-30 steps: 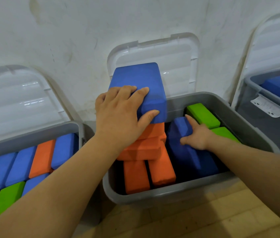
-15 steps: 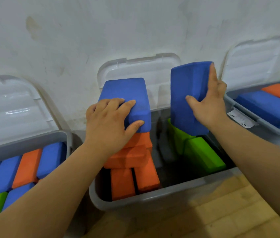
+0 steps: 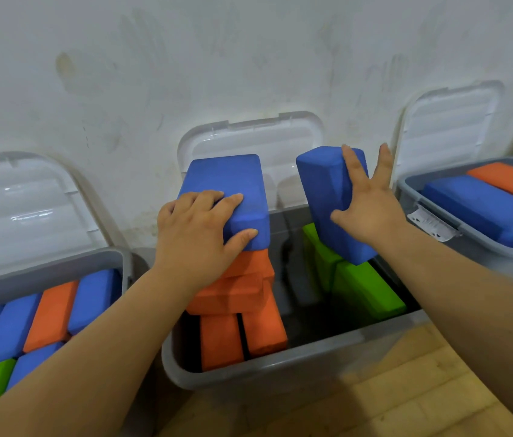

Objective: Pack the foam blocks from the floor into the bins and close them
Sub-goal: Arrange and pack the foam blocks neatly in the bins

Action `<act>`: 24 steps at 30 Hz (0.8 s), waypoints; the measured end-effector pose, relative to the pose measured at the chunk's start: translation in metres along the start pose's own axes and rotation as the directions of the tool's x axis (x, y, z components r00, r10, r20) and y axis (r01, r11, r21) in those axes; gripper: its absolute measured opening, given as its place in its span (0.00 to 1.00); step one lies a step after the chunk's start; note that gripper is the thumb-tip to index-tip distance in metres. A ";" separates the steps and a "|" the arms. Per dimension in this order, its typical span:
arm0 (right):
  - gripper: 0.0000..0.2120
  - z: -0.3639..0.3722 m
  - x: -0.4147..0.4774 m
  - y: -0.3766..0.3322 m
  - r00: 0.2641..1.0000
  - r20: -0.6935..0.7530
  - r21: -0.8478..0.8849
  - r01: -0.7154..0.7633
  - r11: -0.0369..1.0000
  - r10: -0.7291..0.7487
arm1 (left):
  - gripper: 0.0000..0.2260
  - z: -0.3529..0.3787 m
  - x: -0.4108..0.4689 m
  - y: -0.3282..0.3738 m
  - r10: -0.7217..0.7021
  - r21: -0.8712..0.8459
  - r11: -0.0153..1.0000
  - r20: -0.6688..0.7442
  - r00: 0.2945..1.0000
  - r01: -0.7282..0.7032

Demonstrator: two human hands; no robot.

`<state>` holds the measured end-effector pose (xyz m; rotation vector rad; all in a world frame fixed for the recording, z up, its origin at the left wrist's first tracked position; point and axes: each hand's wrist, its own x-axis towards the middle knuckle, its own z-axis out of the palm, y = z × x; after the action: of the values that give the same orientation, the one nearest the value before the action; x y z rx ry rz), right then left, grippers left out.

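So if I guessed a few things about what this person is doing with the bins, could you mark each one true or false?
1. The middle bin has its lid open against the wall. True.
2. The left hand rests on a green block. False: it grips a flat blue block on top of the orange blocks.
3. The right hand is on an upright blue block above the green blocks. True.
4. The middle bin holds only blue blocks. False: orange and green ones lie inside.
5. The left bin is closed. False: it is open, with blocks showing.
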<state>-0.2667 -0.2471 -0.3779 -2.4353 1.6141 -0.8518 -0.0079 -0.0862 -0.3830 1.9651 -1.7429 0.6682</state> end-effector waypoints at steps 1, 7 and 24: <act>0.51 0.000 0.001 -0.003 0.999 -0.034 -0.008 0.011 1.000 -0.011 | 0.30 0.000 0.000 0.000 0.001 -0.002 1.000 0.001 1.000 -0.001; 0.26 -0.001 0.007 -0.014 0.980 -0.188 0.028 0.079 0.997 -0.072 | 0.30 0.000 -0.001 0.000 0.007 0.005 1.000 0.003 1.000 -0.007; 0.40 0.051 -0.048 -0.037 0.854 0.482 0.038 -0.244 0.969 0.196 | 0.29 0.002 -0.002 -0.004 0.007 -0.011 1.000 -0.031 0.999 -0.007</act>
<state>-0.2245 -0.1996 -0.4255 -2.1090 1.5675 -0.2540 -0.0036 -0.0857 -0.3859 1.9320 -1.7319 0.6864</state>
